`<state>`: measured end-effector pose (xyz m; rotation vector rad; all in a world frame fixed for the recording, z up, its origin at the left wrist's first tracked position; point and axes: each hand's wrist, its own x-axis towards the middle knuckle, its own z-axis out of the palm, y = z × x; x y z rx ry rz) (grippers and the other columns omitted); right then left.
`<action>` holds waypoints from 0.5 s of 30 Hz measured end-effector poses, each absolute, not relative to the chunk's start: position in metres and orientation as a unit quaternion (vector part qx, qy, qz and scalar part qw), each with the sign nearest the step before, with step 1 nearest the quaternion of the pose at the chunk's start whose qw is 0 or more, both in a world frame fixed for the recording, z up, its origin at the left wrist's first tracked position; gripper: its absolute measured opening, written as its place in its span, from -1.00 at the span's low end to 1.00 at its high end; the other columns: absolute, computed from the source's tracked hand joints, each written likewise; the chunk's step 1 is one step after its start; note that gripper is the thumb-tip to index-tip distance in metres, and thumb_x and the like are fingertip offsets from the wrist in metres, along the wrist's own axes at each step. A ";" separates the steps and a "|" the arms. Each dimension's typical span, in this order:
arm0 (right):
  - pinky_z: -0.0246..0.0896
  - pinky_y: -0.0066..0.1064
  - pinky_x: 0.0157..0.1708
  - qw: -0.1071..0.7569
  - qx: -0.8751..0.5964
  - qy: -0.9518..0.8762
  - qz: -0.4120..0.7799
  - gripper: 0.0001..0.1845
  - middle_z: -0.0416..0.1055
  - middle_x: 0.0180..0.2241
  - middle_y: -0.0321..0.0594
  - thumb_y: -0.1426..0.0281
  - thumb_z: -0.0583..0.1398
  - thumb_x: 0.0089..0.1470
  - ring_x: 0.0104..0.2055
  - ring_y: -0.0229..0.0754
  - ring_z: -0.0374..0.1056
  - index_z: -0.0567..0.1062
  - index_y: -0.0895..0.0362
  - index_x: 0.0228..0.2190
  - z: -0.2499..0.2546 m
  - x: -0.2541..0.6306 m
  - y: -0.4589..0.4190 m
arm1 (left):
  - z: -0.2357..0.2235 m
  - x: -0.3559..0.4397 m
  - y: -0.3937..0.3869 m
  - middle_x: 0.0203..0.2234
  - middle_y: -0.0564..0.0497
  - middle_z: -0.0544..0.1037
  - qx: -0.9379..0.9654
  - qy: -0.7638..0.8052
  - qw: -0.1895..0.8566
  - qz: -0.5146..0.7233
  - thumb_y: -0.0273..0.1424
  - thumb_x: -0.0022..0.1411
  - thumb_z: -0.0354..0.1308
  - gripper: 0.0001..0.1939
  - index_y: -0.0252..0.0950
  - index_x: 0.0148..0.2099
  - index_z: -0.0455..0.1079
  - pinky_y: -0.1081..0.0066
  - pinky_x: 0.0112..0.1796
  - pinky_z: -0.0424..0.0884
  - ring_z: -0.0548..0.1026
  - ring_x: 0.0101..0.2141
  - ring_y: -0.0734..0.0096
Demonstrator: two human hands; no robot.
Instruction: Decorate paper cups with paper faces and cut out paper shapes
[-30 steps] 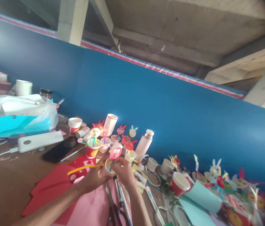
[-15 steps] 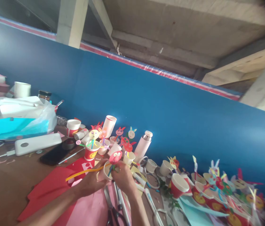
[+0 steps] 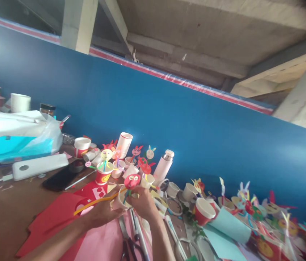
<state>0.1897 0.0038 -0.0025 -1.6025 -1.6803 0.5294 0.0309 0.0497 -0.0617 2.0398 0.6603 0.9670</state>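
- Left hand (image 3: 105,210) grips a paper cup (image 3: 122,201).
- Right hand (image 3: 141,203), fingers bunched closed, at its mouth.
- Scissors (image 3: 127,237) beside pink paper (image 3: 101,241).
- Thermos (image 3: 162,168), decorated cups (image 3: 104,174) crowding behind.

Since the previous picture, the light blue paper (image 3: 231,225) has curled up, hiding cups behind it.

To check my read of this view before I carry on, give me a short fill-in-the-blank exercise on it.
The hand gripping the side of the white paper cup is the ____ one.
The round red paper face has ____ pale eyes.
The metal scissors have ____ handles.
Behind the pale pink thermos flask, the smooth wall is ____.

Missing words: left; two; black; blue.
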 end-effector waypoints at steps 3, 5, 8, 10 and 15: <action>0.21 -0.44 -0.31 0.376 -0.634 -0.648 0.193 -0.84 0.50 -0.35 -0.25 0.44 0.20 -0.17 -0.30 -0.17 0.41 0.58 0.11 -0.47 -0.006 0.187 0.006 | -0.065 0.032 0.050 -0.10 -0.03 0.50 0.807 0.259 0.355 0.395 -0.33 0.09 0.15 -0.46 -0.17 0.15 0.24 0.29 0.05 0.30 0.41 -0.01 0.15; 0.21 -0.43 -0.29 0.379 -0.636 -0.647 0.183 -0.82 0.50 -0.33 -0.26 0.45 0.20 -0.17 -0.28 -0.16 0.41 0.58 0.09 -0.44 -0.007 0.185 0.006 | -0.070 0.033 0.052 -0.10 -0.04 0.50 0.800 0.269 0.338 0.416 -0.31 0.09 0.15 -0.45 -0.17 0.16 0.22 0.25 0.04 0.31 0.42 -0.03 0.15; 0.21 -0.43 -0.26 0.386 -0.635 -0.647 0.170 -0.79 0.49 -0.32 -0.27 0.46 0.20 -0.16 -0.27 -0.17 0.40 0.59 0.07 -0.40 -0.007 0.182 0.006 | -0.081 0.035 0.055 -0.11 -0.06 0.51 0.791 0.288 0.325 0.432 -0.29 0.08 0.16 -0.43 -0.19 0.16 0.22 0.24 0.00 0.35 0.41 -0.03 0.11; 0.20 -0.44 -0.25 0.391 -0.631 -0.650 0.163 -0.78 0.47 -0.31 -0.28 0.46 0.19 -0.14 -0.25 -0.18 0.39 0.59 0.05 -0.38 -0.006 0.180 0.005 | -0.086 0.035 0.058 -0.12 -0.06 0.51 0.793 0.292 0.313 0.433 -0.29 0.07 0.16 -0.42 -0.20 0.16 0.23 0.25 0.00 0.34 0.39 -0.01 0.08; 0.18 -0.44 -0.22 0.399 -0.628 -0.651 0.151 -0.76 0.44 -0.30 -0.26 0.50 0.18 -0.14 -0.20 -0.15 0.36 0.60 0.06 -0.38 -0.007 0.177 0.007 | -0.082 0.033 0.057 -0.09 -0.02 0.49 0.794 0.278 0.339 0.420 -0.37 0.06 0.13 -0.38 -0.15 0.20 0.16 0.28 -0.04 0.39 0.37 0.01 0.10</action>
